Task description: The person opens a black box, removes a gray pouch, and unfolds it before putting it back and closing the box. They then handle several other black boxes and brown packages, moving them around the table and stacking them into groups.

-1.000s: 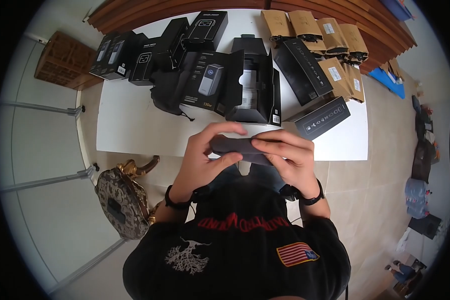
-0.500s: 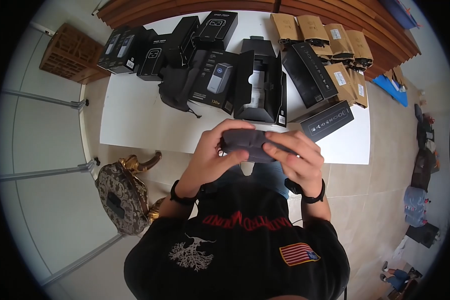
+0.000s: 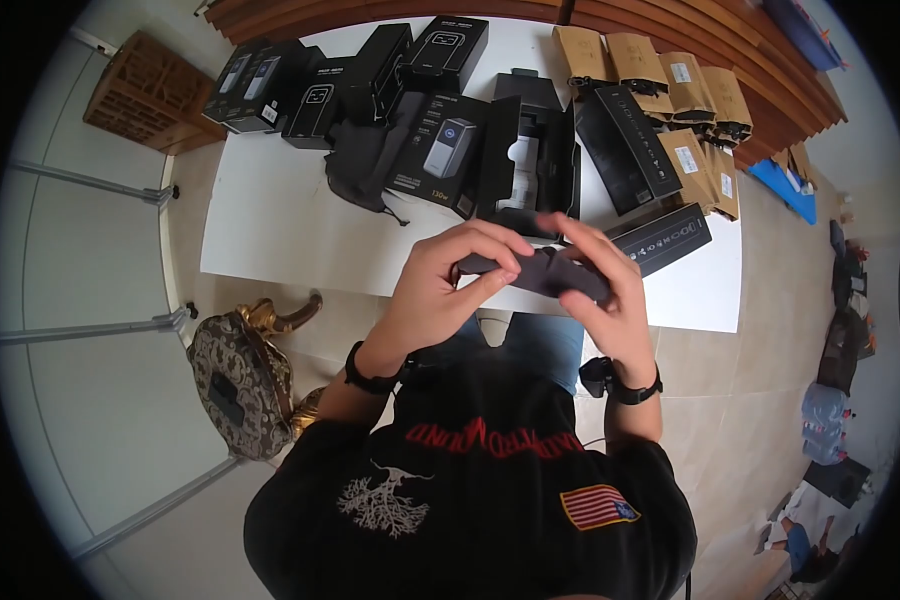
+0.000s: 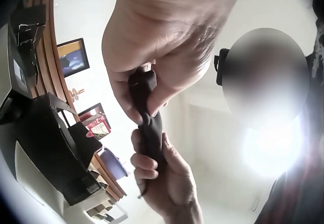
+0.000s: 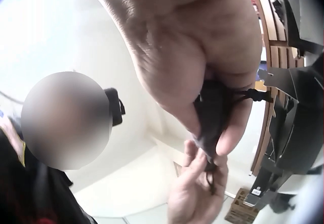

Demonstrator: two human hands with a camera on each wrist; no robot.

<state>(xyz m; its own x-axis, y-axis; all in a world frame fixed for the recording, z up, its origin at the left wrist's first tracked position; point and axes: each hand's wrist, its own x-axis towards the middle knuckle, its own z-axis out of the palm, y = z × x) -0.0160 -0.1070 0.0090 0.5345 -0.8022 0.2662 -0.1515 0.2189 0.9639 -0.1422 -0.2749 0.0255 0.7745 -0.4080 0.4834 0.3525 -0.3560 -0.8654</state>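
In front of the chest, both hands hold a dark grey cloth pouch [image 3: 550, 272], folded into a narrow shape. My left hand [image 3: 442, 285] pinches one end between thumb and fingers, and the left wrist view shows the cloth [image 4: 151, 133] running from it to the other hand. The far end sits between the thumb and fingers of my right hand [image 3: 618, 290]. A thin black cord [image 5: 253, 95] with a small toggle comes out beside the right fingers. Just beyond the hands stands an open black box [image 3: 562, 160], papers inside.
On the white table [image 3: 270, 245] lie a black box with a printed device [image 3: 445, 150], a dark drawstring bag [image 3: 358, 180], long black boxes [image 3: 665, 240] and several brown paper packets [image 3: 688, 165]. A patterned chair [image 3: 232, 385] stands at the left.
The hands have lifted the pouch slightly toward the table and shifted right. The right fingers, which lay on the pouch, have spread and moved around its end; it now looks narrower.
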